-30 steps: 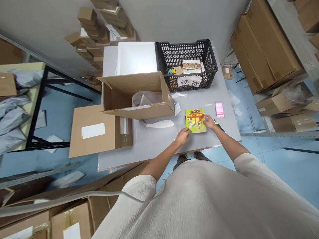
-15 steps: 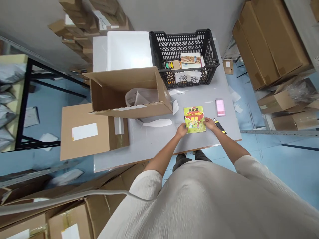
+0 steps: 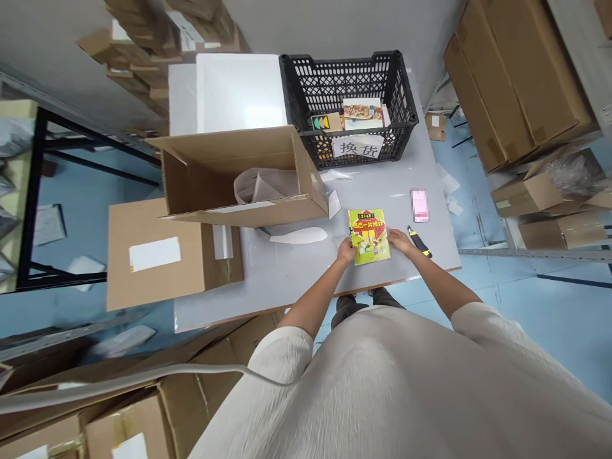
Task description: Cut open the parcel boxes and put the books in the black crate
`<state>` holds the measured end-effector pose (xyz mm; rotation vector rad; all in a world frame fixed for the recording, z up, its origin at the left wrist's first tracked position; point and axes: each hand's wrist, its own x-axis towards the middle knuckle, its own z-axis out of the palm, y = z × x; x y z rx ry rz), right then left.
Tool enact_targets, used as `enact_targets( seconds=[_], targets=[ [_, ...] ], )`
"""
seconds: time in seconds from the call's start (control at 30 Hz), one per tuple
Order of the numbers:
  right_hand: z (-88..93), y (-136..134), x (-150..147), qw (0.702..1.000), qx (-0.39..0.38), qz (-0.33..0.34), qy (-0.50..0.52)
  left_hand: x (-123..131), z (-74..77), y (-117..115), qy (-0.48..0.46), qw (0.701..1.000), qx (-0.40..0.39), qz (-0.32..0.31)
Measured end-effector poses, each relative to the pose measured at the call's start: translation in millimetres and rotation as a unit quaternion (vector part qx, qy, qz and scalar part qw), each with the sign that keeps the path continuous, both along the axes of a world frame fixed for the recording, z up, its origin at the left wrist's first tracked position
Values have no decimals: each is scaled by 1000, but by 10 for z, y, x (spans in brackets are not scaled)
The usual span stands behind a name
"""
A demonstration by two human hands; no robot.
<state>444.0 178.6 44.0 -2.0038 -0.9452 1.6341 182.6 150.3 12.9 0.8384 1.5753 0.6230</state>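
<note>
A yellow-green picture book (image 3: 370,237) with a red drawing and Chinese title on its cover faces up near the table's front edge. My left hand (image 3: 346,250) has its fingers closed on the book's lower left edge. At the opposite edge, my right hand (image 3: 400,243) grips the book's right side. Just right of that hand lies a black and yellow utility knife (image 3: 419,242). Beyond it is a pink, blurred-out rectangular item (image 3: 420,205). Whether the book rests fully on the table or is slightly raised, I cannot tell.
An open cardboard box (image 3: 239,166) stands left of the book, beside a closed carton (image 3: 153,255). Behind are a white bin (image 3: 239,92) and a black crate (image 3: 351,70) holding books. Scraps of white paper (image 3: 299,236) lie on the grey table (image 3: 282,280). Cartons line both sides.
Between my two hands the book has come slightly closer to the table's front edge. The whole view has shifted a little to the right.
</note>
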Motion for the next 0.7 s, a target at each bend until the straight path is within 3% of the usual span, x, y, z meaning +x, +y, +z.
enact_targets(
  seconds=[0.2, 0.43, 0.7],
  targets=[
    [124, 40, -35, 1000, 23, 3, 4, -19, 287, 17, -46, 998, -26, 17],
    [474, 109, -143, 994, 12, 18, 106, -157, 667, 107, -160, 987, 13, 1],
    [885, 143, -203, 989, 90, 11, 117, -258, 847, 193, -118, 990, 68, 22]
  ],
)
